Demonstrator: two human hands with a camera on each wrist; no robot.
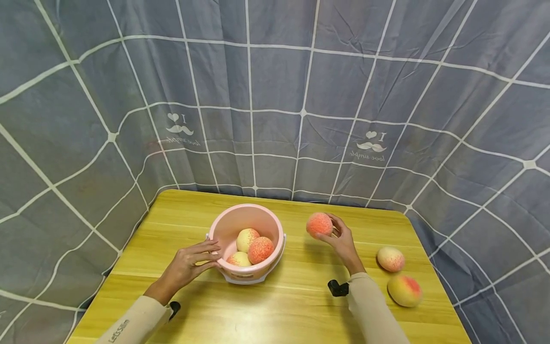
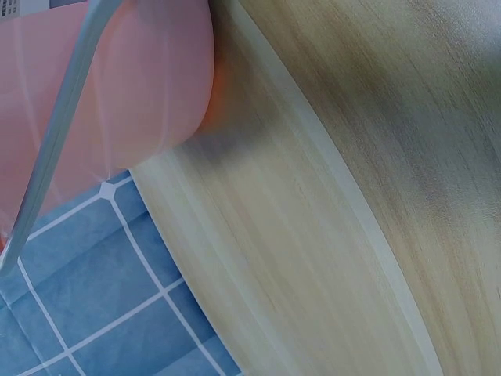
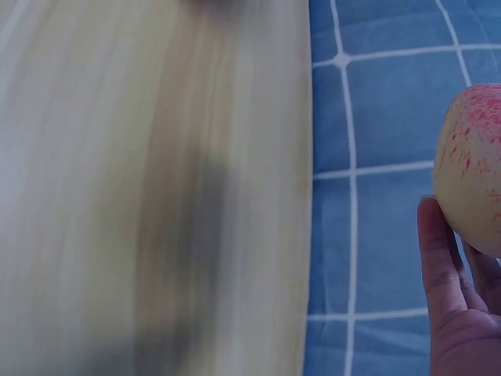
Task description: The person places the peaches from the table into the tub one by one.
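In the head view, a pink bucket [image 1: 248,211] stands upright, with at least three toy-like peaches [image 1: 247,239] inside it. At the near left of its rim, my left hand [image 1: 189,265] holds the edge between fingers and thumb. To the right of the bucket, my right hand [image 1: 341,241] grips a red-speckled peach [image 1: 319,224] above the table. The right wrist view shows that peach [image 3: 473,168] partly cut off, with my fingers against its lower side. In the left wrist view, only the bucket's side [image 2: 149,86] and pale handle [image 2: 59,129] appear; the hand is out of frame.
Two more peaches, a smaller one [image 1: 390,259] and a larger yellow one [image 1: 405,290], lie on the wooden table [image 1: 240,315] right of my right forearm. A grey-blue gridded curtain [image 1: 279,86] hangs behind the table and around its sides.
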